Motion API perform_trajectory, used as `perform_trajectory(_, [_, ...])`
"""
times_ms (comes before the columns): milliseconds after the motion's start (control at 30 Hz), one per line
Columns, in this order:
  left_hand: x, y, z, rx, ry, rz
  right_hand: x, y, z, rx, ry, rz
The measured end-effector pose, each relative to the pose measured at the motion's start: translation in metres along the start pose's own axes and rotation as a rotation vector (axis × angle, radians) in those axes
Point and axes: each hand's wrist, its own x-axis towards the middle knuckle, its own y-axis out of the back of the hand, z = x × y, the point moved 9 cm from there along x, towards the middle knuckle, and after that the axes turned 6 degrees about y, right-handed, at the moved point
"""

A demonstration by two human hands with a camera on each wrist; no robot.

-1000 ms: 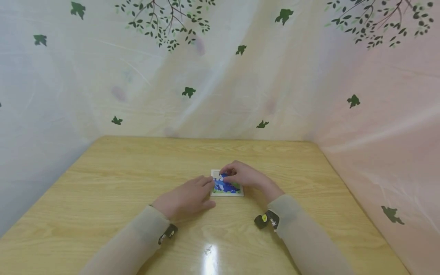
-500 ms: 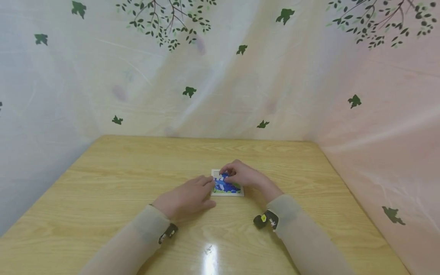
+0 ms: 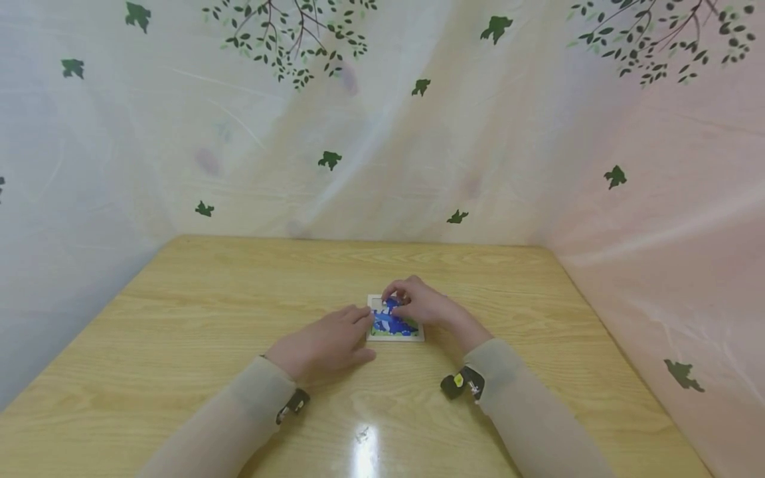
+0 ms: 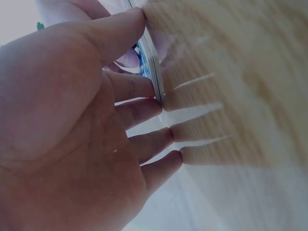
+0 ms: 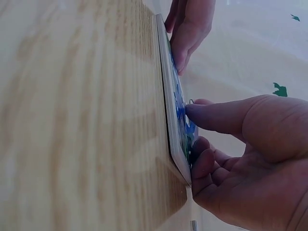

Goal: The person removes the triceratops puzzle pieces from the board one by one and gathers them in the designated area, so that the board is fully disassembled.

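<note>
A small jigsaw puzzle board with a pale frame (image 3: 394,340) and a blue dinosaur-like picture lies flat on the table. My left hand (image 3: 325,340) rests at its left side, fingers extended; in the left wrist view some fingertips touch the board's edge (image 4: 154,74). Over the upper right part of the board is my right hand (image 3: 425,305). Its thumb and fingers pinch a blue puzzle piece (image 5: 191,129), which stands slightly raised from the board in the right wrist view. The fingers hide much of that piece and the board's upper right corner.
The wooden table (image 3: 251,279) extends around the board on all sides. A pale curtain (image 3: 382,192) with printed leaves hangs behind it and along both sides. Each wrist bears a small dark camera (image 3: 455,384).
My right hand has shifted very slightly up and to the right with the piece, and more blue shows by its fingertips. My left hand stays in place.
</note>
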Motion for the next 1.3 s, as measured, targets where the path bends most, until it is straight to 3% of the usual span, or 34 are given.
perform_trajectory(833, [0.003, -0.001, 0.0, 0.02, 0.01, 0.001, 0.001, 0.016, 0.005, 0.119, -0.002, 0.087])
perform_trajectory(1100, [0.001, 0.0, 0.001, 0.001, -0.004, 0.003, -0.009, 0.043, 0.017, 0.15, -0.036, 0.207])
perform_trajectory(1300, [-0.002, 0.001, 0.002, -0.013, 0.0, -0.001, -0.022, 0.067, 0.034, 0.109, -0.042, 0.242])
